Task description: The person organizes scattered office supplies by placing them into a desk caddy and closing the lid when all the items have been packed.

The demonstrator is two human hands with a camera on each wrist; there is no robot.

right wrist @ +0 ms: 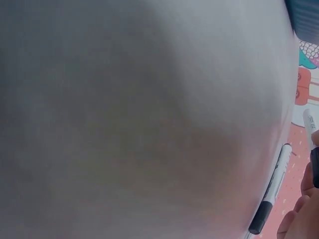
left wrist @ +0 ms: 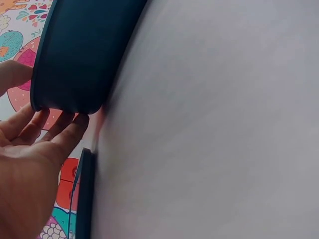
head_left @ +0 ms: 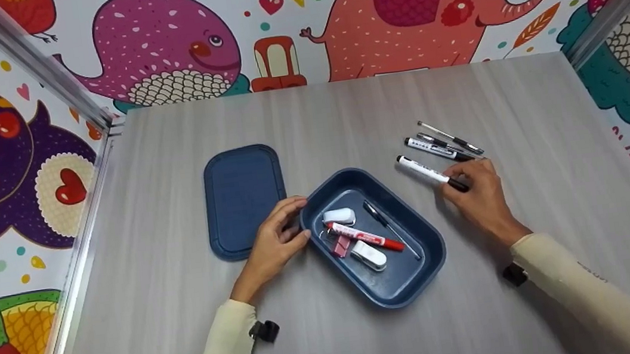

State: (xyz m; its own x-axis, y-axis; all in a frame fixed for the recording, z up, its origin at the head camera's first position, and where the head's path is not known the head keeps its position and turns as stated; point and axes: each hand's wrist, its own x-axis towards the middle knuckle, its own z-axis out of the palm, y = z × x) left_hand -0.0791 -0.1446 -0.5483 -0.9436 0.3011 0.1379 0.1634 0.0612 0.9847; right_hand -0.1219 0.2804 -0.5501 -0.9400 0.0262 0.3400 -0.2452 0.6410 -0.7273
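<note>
My left hand holds the near-left corner of a dark blue plastic box, thumb and fingertips against its outer wall. Inside lie a red-and-white marker, a pen, two white stapler-like items and a small pink object of unclear kind. My right hand pinches a white whiteboard marker near its black end. In the right wrist view that marker appears raised off the table; most of the hand is cut off there.
Another white-and-black marker and two pens lie just beyond my right hand. A flat dark blue lid rests left of the box. Cartoon-printed walls border the wood-grain table.
</note>
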